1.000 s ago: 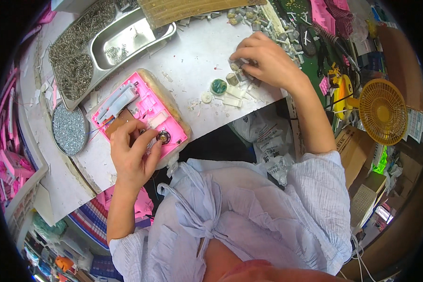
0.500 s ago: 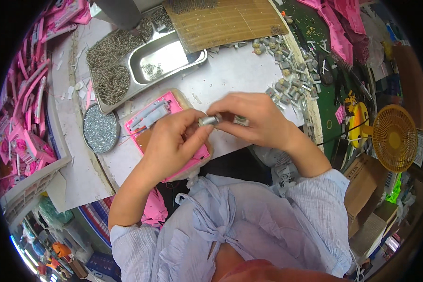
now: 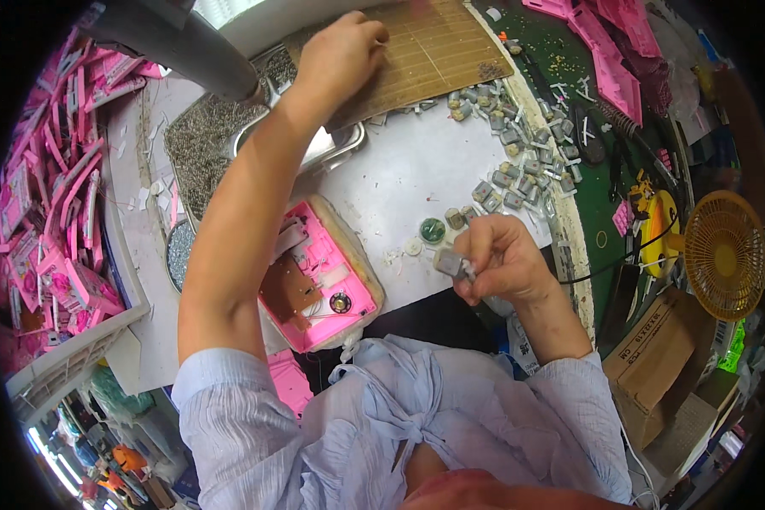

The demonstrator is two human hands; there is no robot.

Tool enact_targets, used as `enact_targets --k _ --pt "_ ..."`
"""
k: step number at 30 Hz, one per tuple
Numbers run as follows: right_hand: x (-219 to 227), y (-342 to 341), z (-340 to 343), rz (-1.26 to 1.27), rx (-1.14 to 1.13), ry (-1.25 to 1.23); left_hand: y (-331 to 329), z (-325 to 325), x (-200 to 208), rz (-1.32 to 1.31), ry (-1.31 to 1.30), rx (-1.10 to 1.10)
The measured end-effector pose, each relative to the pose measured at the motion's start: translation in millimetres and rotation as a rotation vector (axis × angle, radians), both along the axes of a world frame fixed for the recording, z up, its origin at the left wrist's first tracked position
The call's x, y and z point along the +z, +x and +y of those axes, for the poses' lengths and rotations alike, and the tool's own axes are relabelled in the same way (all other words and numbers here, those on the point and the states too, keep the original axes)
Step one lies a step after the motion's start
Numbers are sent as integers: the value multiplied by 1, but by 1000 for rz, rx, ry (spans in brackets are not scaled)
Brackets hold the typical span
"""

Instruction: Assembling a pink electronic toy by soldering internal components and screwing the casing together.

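Note:
Held between my right hand's (image 3: 506,263) thumb and fingers is a small silver motor (image 3: 449,262) with a white tip. My left hand (image 3: 340,59) is stretched far forward over the brown corrugated board (image 3: 442,51), its fingers curled together; what they pinch, if anything, is hidden. Below that arm lies an open pink plastic housing (image 3: 361,297) with a brown board and a round black part inside, on a padded rest. Left of my right hand are a round green piece (image 3: 432,229) and a white disc (image 3: 413,246). Several loose motors (image 3: 518,178) are scattered just beyond it.
A tray of small metal pieces (image 3: 200,140) and a shiny steel tray (image 3: 321,149) stand behind my left forearm. A dish of silver bits (image 3: 178,251) is partly covered by it. A dark machine arm (image 3: 195,51) overhangs them. Pink parts (image 3: 59,238) fill a left crate; a yellow fan (image 3: 724,255) stands right.
My left hand has let go of the motor and reached forward to the brown board. My right hand has moved right and down with the motor, uncovering the pink housing.

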State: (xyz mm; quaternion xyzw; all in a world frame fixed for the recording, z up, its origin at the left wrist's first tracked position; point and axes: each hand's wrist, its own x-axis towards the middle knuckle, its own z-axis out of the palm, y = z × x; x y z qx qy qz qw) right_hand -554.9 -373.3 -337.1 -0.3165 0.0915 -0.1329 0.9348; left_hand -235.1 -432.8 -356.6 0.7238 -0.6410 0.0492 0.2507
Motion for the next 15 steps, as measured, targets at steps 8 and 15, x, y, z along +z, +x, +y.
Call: enact_targets --k 8,15 --pt "-10 -15 -6 38 11 1 47 -39 -6 -220 169 -183" --pt "-10 -16 -9 32 -1 -10 47 -51 -7 -131 209 -157"
